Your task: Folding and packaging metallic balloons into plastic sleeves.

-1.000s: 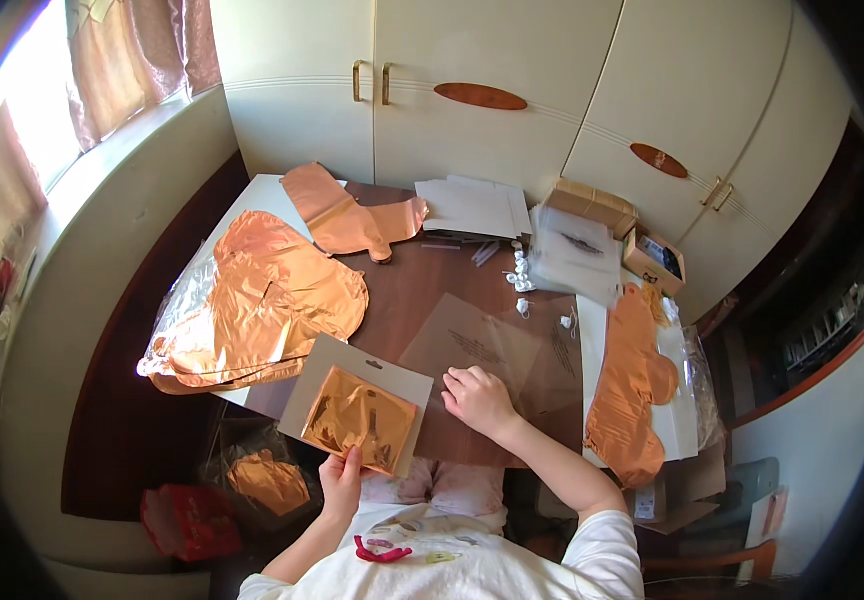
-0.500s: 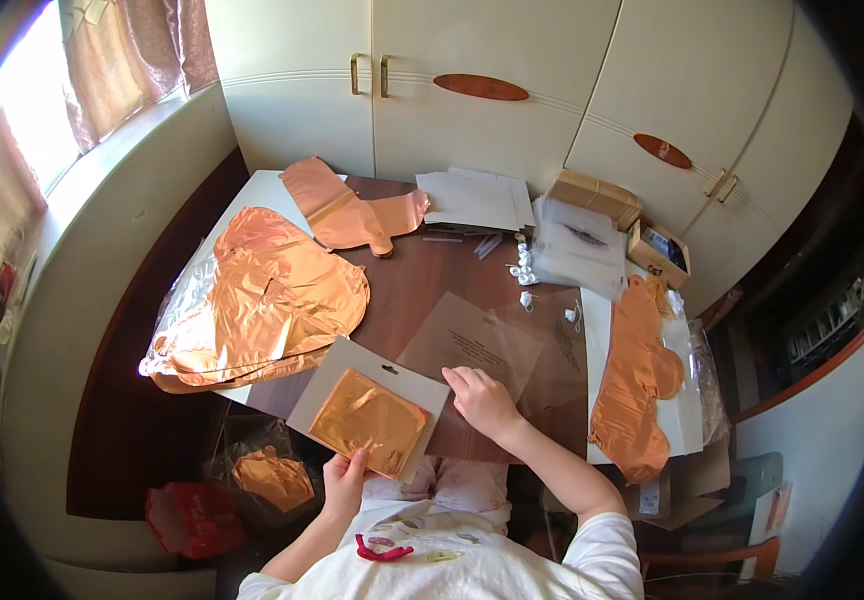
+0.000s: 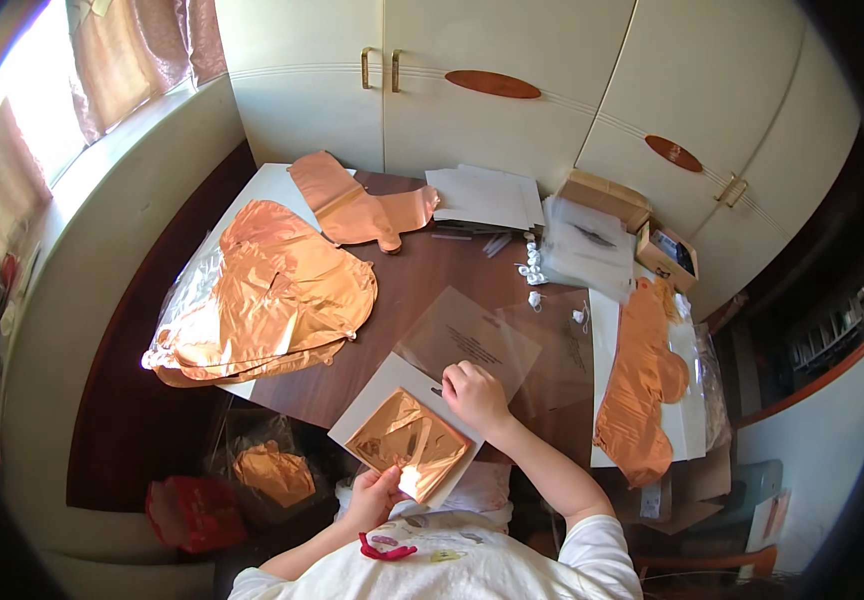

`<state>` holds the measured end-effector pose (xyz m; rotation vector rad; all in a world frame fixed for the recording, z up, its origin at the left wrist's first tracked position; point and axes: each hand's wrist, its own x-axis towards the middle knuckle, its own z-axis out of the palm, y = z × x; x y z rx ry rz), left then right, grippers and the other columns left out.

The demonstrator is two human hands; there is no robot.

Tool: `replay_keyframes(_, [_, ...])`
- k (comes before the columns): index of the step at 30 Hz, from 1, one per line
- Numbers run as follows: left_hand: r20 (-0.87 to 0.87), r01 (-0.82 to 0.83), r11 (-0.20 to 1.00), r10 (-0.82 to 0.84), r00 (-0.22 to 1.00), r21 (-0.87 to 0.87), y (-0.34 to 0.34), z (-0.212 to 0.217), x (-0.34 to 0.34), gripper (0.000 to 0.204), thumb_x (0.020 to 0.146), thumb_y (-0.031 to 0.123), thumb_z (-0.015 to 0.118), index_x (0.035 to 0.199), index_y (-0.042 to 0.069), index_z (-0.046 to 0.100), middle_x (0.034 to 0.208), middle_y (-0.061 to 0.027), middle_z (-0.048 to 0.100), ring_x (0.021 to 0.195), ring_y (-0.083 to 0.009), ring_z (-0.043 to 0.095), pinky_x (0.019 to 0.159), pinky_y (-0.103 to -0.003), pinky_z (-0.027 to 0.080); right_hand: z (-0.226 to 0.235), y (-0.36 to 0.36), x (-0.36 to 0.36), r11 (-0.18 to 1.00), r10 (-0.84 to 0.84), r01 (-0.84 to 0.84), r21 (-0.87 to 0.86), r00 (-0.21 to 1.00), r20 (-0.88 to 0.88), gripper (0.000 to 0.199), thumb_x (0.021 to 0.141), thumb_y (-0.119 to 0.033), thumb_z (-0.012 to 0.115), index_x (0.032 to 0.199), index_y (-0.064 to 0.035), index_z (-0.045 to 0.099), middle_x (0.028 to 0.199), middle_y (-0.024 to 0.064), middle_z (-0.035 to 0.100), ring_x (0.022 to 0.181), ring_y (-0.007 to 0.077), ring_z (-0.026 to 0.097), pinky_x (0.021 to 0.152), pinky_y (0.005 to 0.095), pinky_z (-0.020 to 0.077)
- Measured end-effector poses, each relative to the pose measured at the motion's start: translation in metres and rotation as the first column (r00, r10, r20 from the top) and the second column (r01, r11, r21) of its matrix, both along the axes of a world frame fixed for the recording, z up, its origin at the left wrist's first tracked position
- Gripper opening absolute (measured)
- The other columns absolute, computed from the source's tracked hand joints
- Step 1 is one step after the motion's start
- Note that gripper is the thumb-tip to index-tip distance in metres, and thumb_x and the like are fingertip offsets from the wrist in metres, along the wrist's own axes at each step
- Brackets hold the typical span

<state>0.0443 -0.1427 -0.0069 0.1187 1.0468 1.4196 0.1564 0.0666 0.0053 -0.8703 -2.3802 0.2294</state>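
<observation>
My left hand (image 3: 375, 497) grips a white backing card (image 3: 357, 425) by its lower edge, thumb on top. On the card lies a folded copper-coloured foil balloon (image 3: 407, 440), square and shiny. My right hand (image 3: 476, 398) is at the card's upper corner, beside its hang hole, fingers curled closed. Whatever sits in those fingers is hidden. Just beyond my right hand, a clear plastic bag (image 3: 497, 345) with printing lies flat on the brown table (image 3: 402, 290).
Large copper foil balloons (image 3: 282, 290) spread over the table's left side; another foil shape (image 3: 642, 390) lies at right. At the back are white cards (image 3: 487, 195), stacked clear bags (image 3: 582, 245), a small box (image 3: 667, 255) and white string bundles (image 3: 532, 268). A red bag (image 3: 192, 512) is below, left.
The card with the folded foil has moved right and tilted, carried by my left hand. My right hand has stayed nearly in place, now closer against the card's top corner.
</observation>
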Motion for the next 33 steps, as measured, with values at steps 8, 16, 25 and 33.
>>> replay_keyframes(8, [0.035, -0.010, 0.992, 0.015, 0.999, -0.125, -0.007, -0.007, -0.002, 0.015, 0.094, 0.015, 0.052, 0.085, 0.004, 0.056, 0.072, 0.0013, 0.049, 0.063, -0.0103, 0.051, 0.063, -0.032, 0.054, 0.013, -0.004, -0.004, 0.998, 0.003, -0.011, 0.063, 0.992, 0.123, 0.008, 0.076, -0.013, 0.063, 0.075, -0.0105, 0.055, 0.072, 0.0048, 0.056, 0.067, 0.0222, 0.061, 0.054, 0.0346, 0.0511])
replay_keyframes(16, [-0.018, -0.021, 1.000, 0.020, 1.000, -0.012, 0.008, 0.005, -0.005, 0.012, 0.094, 0.015, 0.053, 0.089, 0.004, 0.056, 0.071, 0.0020, 0.049, 0.063, -0.0086, 0.051, 0.058, -0.029, 0.053, 0.016, -0.021, -0.004, 0.954, 0.071, -0.142, 0.265, 0.963, 0.260, 0.007, 0.073, -0.014, 0.058, 0.070, -0.0136, 0.053, 0.068, 0.0004, 0.049, 0.066, 0.0154, 0.058, 0.051, 0.0283, 0.0501])
replay_keyframes(25, [-0.099, 0.051, 0.997, -0.045, 0.994, 0.057, 0.007, -0.020, 0.005, 0.027, 0.096, 0.018, 0.049, 0.109, -0.005, 0.054, 0.100, -0.0108, 0.061, 0.087, -0.0196, 0.063, 0.077, -0.036, 0.056, 0.025, -0.043, -0.005, 0.917, 0.068, -0.186, 0.352, 0.944, 0.322, 0.005, 0.072, -0.014, 0.059, 0.074, -0.0123, 0.055, 0.070, -0.0015, 0.049, 0.068, 0.0112, 0.058, 0.048, 0.0226, 0.0482])
replay_keyframes(33, [-0.180, -0.007, 0.994, 0.027, 0.983, 0.110, -0.001, -0.027, 0.014, 0.023, 0.096, 0.016, 0.049, 0.105, -0.003, 0.056, 0.100, -0.0102, 0.062, 0.089, -0.0194, 0.063, 0.078, -0.034, 0.055, 0.030, -0.045, 0.002, 0.944, 0.017, -0.112, 0.310, 0.956, 0.293, 0.021, 0.072, -0.015, 0.058, 0.092, -0.0075, 0.062, 0.072, -0.0005, 0.052, 0.067, 0.0132, 0.057, 0.050, 0.0248, 0.0488])
